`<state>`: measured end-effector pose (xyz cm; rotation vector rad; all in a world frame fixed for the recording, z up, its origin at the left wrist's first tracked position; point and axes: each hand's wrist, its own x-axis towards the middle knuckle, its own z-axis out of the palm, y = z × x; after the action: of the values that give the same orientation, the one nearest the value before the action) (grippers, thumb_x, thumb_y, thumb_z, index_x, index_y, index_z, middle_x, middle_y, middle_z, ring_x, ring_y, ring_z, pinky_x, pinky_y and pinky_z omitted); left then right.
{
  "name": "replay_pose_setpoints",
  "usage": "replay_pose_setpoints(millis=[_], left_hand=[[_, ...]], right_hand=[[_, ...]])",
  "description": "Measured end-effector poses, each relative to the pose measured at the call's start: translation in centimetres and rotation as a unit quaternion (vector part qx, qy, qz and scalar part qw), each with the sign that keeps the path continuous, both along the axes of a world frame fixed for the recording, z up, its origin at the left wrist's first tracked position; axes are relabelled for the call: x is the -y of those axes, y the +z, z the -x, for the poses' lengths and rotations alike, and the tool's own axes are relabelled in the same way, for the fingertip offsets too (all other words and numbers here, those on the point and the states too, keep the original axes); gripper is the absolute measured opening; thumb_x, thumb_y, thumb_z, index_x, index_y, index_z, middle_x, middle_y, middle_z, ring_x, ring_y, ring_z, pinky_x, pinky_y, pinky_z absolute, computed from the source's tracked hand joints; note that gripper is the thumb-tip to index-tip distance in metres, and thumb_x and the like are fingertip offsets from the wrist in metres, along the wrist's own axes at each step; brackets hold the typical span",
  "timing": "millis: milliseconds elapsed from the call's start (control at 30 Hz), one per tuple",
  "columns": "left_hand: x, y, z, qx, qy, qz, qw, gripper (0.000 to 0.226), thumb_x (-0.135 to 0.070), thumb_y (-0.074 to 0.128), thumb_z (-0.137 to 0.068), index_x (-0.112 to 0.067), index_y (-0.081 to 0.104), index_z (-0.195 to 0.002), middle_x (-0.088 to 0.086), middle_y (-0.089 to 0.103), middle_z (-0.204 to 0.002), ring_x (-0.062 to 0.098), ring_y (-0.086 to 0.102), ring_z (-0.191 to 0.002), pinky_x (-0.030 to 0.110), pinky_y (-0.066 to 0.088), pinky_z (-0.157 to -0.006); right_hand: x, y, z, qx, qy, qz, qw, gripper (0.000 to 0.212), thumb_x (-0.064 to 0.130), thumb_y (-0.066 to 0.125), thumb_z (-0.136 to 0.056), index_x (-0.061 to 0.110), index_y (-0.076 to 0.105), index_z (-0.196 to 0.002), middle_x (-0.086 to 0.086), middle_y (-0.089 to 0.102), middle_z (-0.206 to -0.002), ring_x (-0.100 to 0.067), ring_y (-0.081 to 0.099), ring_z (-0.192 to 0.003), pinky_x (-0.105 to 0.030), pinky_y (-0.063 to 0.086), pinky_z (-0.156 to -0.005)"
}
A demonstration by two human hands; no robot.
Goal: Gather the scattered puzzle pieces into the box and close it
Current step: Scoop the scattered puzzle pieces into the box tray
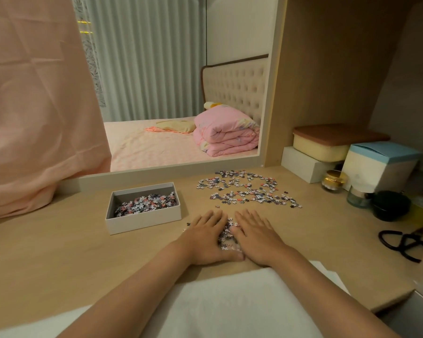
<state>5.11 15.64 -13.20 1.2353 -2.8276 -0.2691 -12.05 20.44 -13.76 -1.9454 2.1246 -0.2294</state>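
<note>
Both hands (pixel 230 236) flat, corralling pieces (pixel 226 236); open box (pixel 142 222) part-filled.

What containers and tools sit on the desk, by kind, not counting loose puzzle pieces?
Open puzzle box: 1
Closed boxes, white, lidded tub, blue-topped: 3
Jars, gold-lidded, clear glass, black: 3
Scissors: 1
Total: 8
</note>
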Motion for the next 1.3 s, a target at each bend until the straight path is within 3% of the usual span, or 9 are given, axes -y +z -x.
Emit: replay_pose_setpoints(millis=[200, 467, 567, 633, 800, 1000, 1133, 1233, 1300], left_hand=[[0.5, 0.8, -2.1, -0.140, -0.032, 0.016, 0.989, 0.083, -0.067, 0.049, -0.076, -0.024, 0.038, -0.147, -0.003, 0.045, -0.148, 0.018, 0.039, -0.135, 0.025, 0.027, -0.110], [0.8, 2.1, -9.0, -0.280, 0.014, -0.028, 0.960, 0.051, -0.032, 0.060, -0.088, -0.033, 0.049, -0.137, -0.010, 0.057, -0.131, 0.003, 0.051, -0.116, 0.025, 0.040, -0.102], [1.7, 2.7, -10.5, -0.289, 0.065, 0.076, 0.952, 0.047, -0.033, 0.055, -0.093, -0.028, 0.050, -0.139, -0.008, 0.050, -0.139, 0.007, 0.039, -0.129, 0.033, 0.032, -0.112], [2.7, 2.7, -11.2, -0.205, 0.094, 0.132, 0.965, 0.054, -0.042, 0.048, -0.095, -0.030, 0.040, -0.147, -0.010, 0.037, -0.152, 0.012, 0.024, -0.141, 0.039, 0.021, -0.119], [4.5, 1.5, -11.7, -0.056, 0.114, 0.072, 0.989, 0.063, -0.056, 0.029, -0.099, -0.038, 0.006, -0.155, -0.009, -0.003, -0.163, 0.014, -0.010, -0.150, 0.036, -0.009, -0.118], [6.8, 2.1, -11.3, -0.062, 0.106, 0.049, 0.991, 0.061, -0.047, 0.035, -0.101, -0.034, 0.011, -0.155, -0.004, 0.004, -0.164, 0.016, -0.005, -0.150, 0.038, -0.007, -0.120], [5.4, 2.0, -11.1, -0.189, 0.041, 0.162, 0.968, 0.050, -0.041, 0.046, -0.093, -0.029, 0.045, -0.142, -0.005, 0.036, -0.153, 0.017, 0.020, -0.144, 0.041, 0.016, -0.120], [3.1, 2.0, -10.2, -0.211, -0.023, 0.160, 0.964, 0.052, -0.052, 0.049, -0.090, -0.026, 0.051, -0.135, -0.006, 0.046, -0.142, 0.012, 0.034, -0.133, 0.041, 0.031, -0.113], [1.9, 1.3, -9.6, -0.118, -0.021, 0.071, 0.990, 0.084, -0.073, 0.049, -0.081, -0.028, 0.032, -0.150, -0.005, 0.025, -0.158, 0.015, 0.018, -0.145, 0.041, 0.019, -0.119]], right_hand=[[2.1, 0.7, -4.0, 0.042, 0.056, 0.019, 0.997, 0.058, 0.046, 0.015, -0.105, 0.026, 0.008, -0.159, 0.005, -0.002, -0.166, -0.012, -0.005, -0.152, -0.036, -0.002, -0.123], [3.8, 1.6, -8.3, 0.272, 0.064, 0.137, 0.950, 0.037, 0.027, 0.038, -0.105, 0.021, 0.056, -0.137, 0.002, 0.058, -0.138, -0.013, 0.051, -0.125, -0.027, 0.039, -0.102], [5.2, 1.8, -7.6, 0.182, 0.027, 0.150, 0.971, 0.043, 0.032, 0.034, -0.105, 0.020, 0.047, -0.145, 0.000, 0.047, -0.150, -0.017, 0.040, -0.139, -0.035, 0.030, -0.115], [6.0, 1.9, -7.0, 0.085, 0.023, 0.092, 0.992, 0.050, 0.038, 0.026, -0.106, 0.017, 0.038, -0.150, -0.002, 0.033, -0.159, -0.020, 0.022, -0.149, -0.041, 0.017, -0.122], [6.5, 1.0, -7.3, 0.058, 0.051, 0.000, 0.997, 0.059, 0.050, 0.018, -0.104, 0.022, 0.027, -0.154, -0.004, 0.009, -0.166, -0.022, 0.000, -0.153, -0.045, 0.002, -0.122], [5.0, 1.1, -8.2, 0.126, 0.112, 0.022, 0.985, 0.050, 0.033, 0.035, -0.106, 0.015, 0.032, -0.153, -0.001, 0.018, -0.164, -0.013, 0.011, -0.151, -0.032, 0.007, -0.123], [3.5, 2.0, -7.9, 0.202, 0.127, 0.049, 0.970, 0.041, 0.027, 0.040, -0.105, 0.020, 0.048, -0.145, 0.006, 0.034, -0.157, -0.012, 0.027, -0.147, -0.029, 0.018, -0.120], [2.3, 2.4, -7.0, 0.082, 0.044, 0.078, 0.993, 0.047, 0.043, 0.027, -0.106, 0.028, 0.043, -0.147, 0.003, 0.020, -0.163, -0.019, 0.012, -0.152, -0.046, 0.009, -0.123], [1.6, 1.7, -6.4, -0.020, -0.018, 0.018, 0.999, 0.063, 0.060, 0.017, -0.100, 0.031, 0.022, -0.155, -0.001, 0.000, -0.166, -0.023, -0.006, -0.153, -0.052, -0.003, -0.121]])
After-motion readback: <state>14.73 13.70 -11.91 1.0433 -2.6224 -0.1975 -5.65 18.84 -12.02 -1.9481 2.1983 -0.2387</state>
